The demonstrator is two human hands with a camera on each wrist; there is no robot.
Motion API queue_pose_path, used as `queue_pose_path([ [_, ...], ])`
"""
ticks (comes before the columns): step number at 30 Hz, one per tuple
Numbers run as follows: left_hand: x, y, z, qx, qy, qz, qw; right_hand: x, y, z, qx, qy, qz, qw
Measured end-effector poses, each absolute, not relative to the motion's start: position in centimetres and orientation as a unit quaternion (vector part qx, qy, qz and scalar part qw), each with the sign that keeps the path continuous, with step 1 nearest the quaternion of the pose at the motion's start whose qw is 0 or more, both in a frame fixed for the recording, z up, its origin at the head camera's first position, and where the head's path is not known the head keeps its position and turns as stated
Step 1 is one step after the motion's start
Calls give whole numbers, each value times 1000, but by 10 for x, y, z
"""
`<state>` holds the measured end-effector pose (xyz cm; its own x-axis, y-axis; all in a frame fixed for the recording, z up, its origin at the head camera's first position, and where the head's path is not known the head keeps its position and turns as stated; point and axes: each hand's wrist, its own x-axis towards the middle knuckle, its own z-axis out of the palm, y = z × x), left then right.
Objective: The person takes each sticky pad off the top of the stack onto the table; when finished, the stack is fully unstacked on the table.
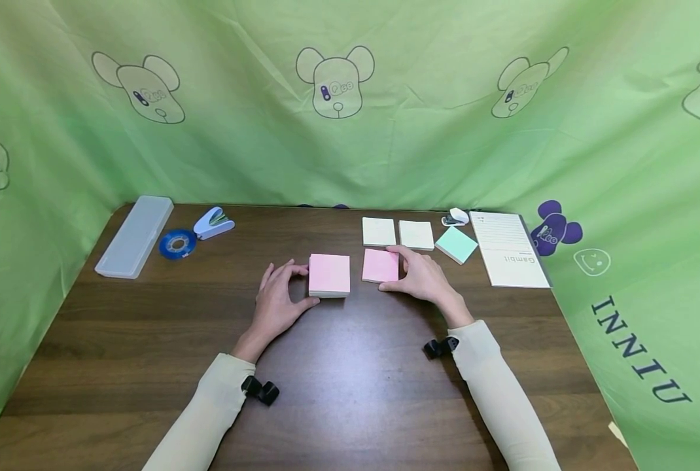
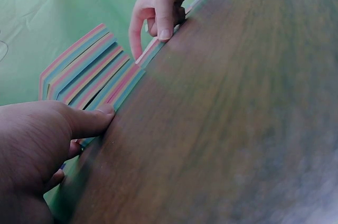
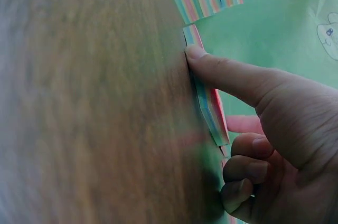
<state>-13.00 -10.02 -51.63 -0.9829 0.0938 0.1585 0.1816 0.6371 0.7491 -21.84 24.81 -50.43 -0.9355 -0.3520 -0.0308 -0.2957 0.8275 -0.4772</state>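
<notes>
A tall stack of sticky note pads (image 1: 329,275), pink on top, stands at the middle of the table. My left hand (image 1: 278,302) holds it from the left, thumb at the near corner and index finger toward the far one. Striped layers of pink, yellow and blue show along the stack's side (image 2: 87,71) in the left wrist view. To its right lies a thin pink sticky note pad (image 1: 379,265), which my right hand (image 1: 423,278) grips between thumb and index finger by its near and far edges. The right wrist view shows the other fingers (image 3: 245,171) curled beside this pad.
Behind the pink pad lie two white pads (image 1: 378,231) (image 1: 417,235), with a turquoise pad (image 1: 456,244) to their right. A white stapler (image 1: 457,216) and a notepad (image 1: 509,252) lie farther right. At left are a pencil case (image 1: 135,237), blue tape (image 1: 177,244) and a light-blue stapler (image 1: 212,224).
</notes>
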Motion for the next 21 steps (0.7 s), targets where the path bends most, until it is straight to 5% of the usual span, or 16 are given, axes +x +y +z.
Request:
queue_pose_path([
  [21, -130, -100, -515, -77, -902, -422, 52, -216, 251, -499, -195, 941, -270, 58],
])
